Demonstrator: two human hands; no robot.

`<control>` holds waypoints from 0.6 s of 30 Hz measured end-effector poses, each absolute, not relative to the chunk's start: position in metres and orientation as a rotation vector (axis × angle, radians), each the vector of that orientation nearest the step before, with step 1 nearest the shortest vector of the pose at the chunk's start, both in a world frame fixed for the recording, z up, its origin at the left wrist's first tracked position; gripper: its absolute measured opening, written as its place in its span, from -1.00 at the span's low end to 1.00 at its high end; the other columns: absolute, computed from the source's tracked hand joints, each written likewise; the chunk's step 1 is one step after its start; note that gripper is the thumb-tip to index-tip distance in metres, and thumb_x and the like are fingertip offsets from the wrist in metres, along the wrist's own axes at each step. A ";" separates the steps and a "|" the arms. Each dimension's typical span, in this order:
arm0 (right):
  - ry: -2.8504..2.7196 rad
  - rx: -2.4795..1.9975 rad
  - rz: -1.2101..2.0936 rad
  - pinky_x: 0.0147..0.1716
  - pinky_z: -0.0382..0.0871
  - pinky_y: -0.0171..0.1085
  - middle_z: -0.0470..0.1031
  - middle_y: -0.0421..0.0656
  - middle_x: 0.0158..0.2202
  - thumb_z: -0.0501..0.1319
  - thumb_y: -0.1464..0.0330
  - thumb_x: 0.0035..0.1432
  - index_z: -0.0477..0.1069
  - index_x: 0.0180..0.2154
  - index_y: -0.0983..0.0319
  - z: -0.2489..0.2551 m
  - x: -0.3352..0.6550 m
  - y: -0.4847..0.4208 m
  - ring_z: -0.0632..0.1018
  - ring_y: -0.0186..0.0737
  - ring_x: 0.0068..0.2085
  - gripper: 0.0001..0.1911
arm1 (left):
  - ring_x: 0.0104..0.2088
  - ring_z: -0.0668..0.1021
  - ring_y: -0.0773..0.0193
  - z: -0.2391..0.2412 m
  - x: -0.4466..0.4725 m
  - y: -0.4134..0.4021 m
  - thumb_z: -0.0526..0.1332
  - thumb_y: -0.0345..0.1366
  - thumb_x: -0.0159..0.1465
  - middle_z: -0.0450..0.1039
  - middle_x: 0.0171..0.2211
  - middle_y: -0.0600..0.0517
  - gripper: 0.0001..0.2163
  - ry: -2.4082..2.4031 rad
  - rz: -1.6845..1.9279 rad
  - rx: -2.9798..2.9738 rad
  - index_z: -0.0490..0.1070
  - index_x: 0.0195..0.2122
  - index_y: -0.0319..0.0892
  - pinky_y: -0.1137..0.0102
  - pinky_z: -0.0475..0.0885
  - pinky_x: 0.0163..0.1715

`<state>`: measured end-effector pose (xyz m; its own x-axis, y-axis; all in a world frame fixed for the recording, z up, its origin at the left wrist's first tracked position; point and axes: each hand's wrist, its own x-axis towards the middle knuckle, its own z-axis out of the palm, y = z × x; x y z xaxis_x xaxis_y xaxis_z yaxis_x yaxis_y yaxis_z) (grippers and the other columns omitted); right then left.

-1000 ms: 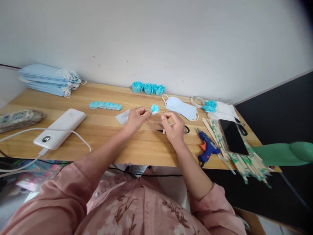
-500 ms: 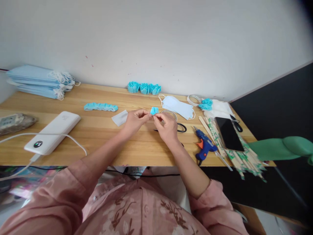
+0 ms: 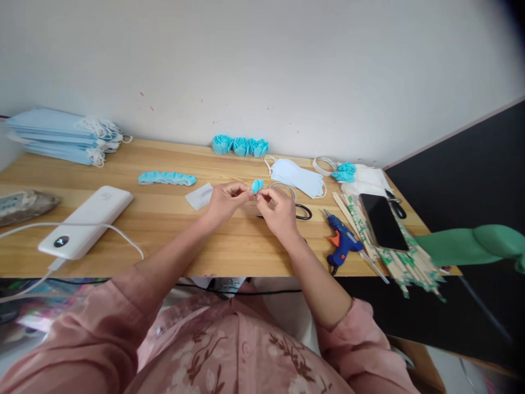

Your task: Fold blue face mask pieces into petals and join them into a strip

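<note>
A small folded turquoise piece of mask fabric (image 3: pixel 257 185) is pinched between both my hands above the wooden desk (image 3: pixel 172 230). My left hand (image 3: pixel 225 201) grips it from the left with closed fingers. My right hand (image 3: pixel 278 210) pinches its right side. Just behind the hands lie a white scrap (image 3: pixel 199 196), a roll of clear tape (image 3: pixel 284 188) and black-handled scissors (image 3: pixel 302 212).
A gathered turquoise strip (image 3: pixel 166 178), three turquoise rosettes (image 3: pixel 240 146) by the wall, a face mask (image 3: pixel 297 177), a stack of masks (image 3: pixel 61 142), a white power bank (image 3: pixel 86 220) with cable, a blue glue gun (image 3: pixel 343 242), a phone (image 3: pixel 380 221) on wooden sticks (image 3: pixel 394 257).
My right hand moved up from near the scissors to the turquoise piece and now pinches it together with my left hand. The view shifted slightly.
</note>
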<state>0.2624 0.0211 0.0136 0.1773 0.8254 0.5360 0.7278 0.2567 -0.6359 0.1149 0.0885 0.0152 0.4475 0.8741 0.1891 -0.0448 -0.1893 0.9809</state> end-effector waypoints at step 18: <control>-1.551 -1.465 0.197 -0.29 0.34 -0.26 0.53 -0.21 -0.44 0.17 0.38 0.14 0.42 -0.46 0.17 0.017 0.263 0.020 0.48 -0.26 -0.39 -0.86 | -0.49 0.37 0.39 0.017 0.114 0.089 0.34 -0.13 0.06 0.48 -0.51 0.05 -0.78 0.787 0.945 1.466 0.49 -0.52 -0.19 0.45 0.26 -0.47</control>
<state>0.2626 0.0195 0.0170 0.1795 0.8402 0.5117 0.6854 0.2663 -0.6777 0.1144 0.0889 0.0175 0.4482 0.8861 0.1179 -0.0435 -0.1101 0.9930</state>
